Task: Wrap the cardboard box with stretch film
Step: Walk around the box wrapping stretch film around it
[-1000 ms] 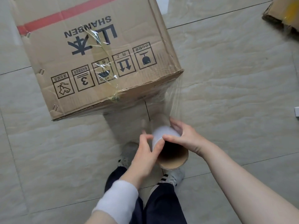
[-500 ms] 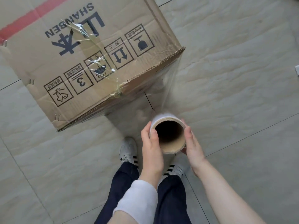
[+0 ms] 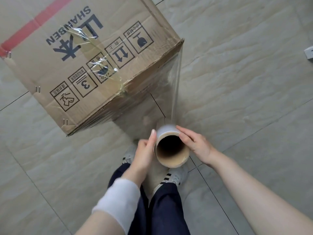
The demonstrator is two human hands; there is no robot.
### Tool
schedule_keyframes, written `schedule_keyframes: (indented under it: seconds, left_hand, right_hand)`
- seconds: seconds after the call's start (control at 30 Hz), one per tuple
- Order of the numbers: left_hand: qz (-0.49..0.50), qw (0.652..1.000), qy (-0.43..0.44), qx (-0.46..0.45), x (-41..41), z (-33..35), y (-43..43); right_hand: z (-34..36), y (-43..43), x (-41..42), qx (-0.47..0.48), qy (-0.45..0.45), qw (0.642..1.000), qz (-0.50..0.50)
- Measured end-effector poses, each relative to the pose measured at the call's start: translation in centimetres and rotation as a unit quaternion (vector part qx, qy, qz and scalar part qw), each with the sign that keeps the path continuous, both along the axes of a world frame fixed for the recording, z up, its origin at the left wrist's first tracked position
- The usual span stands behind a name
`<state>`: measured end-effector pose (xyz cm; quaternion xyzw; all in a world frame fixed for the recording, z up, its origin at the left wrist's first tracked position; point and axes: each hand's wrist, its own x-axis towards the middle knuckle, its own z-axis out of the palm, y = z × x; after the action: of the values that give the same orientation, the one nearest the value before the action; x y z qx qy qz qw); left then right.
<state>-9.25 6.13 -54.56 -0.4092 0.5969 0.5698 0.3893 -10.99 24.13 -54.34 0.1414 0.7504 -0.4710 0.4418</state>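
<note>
A large cardboard box with black print and a red tape strip stands on the tiled floor at the upper left. Clear stretch film runs taut from the box's near right corner down to a film roll with a brown cardboard core, held upright in front of me. My left hand grips the roll's left side. My right hand holds its right side with fingers curled over the rim. Film layers cover the box's near side face.
My dark trousers and both shoes are directly below the roll. A small white object lies at the right edge of the grey tiled floor.
The view has swung so the box lies more to the left and closer. The roll stays between both hands, and the film sheet from the box corner has lengthened.
</note>
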Motion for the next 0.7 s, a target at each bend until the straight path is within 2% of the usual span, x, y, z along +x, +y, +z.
schedule_keyframes:
  seconds: [0.03,0.1,0.17,0.27,0.33,0.4,0.47,0.57,0.7]
  left_hand:
    - [-0.007,1.000,-0.027,0.008,-1.0,-0.6,-0.4]
    - [0.013,0.989,-0.110,0.096,-2.9,-1.6,-0.4]
    - [0.022,0.976,-0.155,0.153,-3.5,-2.2,0.5]
    - [0.056,0.979,-0.147,0.128,-2.4,-3.0,1.1]
    - [0.121,0.972,-0.155,0.132,-1.1,-2.8,0.6]
    - [0.182,0.957,-0.164,0.152,-0.3,-1.8,0.0]
    - [0.217,0.948,-0.172,0.160,0.3,-0.8,-0.9]
    - [0.232,0.943,-0.184,0.152,1.0,0.7,-2.5]
    - [0.176,0.962,-0.191,0.081,1.3,0.3,-5.1]
  right_hand:
    - [0.1,-0.2,0.3,0.002,-0.006,1.000,-0.008]
    - [0.2,-1.0,0.7,-0.018,-0.026,0.998,-0.052]
    - [0.3,-1.7,1.2,-0.055,-0.059,0.988,-0.135]
    - [-0.2,-2.7,2.1,-0.107,-0.157,0.926,-0.325]
    - [-0.7,-3.8,3.0,-0.110,-0.231,0.880,-0.399]
    - [-0.6,-5.3,3.4,-0.111,-0.268,0.842,-0.454]
    - [-0.8,-6.6,3.5,-0.105,-0.287,0.822,-0.481]
    - [-1.3,-8.0,3.5,-0.105,-0.300,0.821,-0.474]
    - [-1.6,-9.9,3.1,-0.116,-0.332,0.823,-0.446]
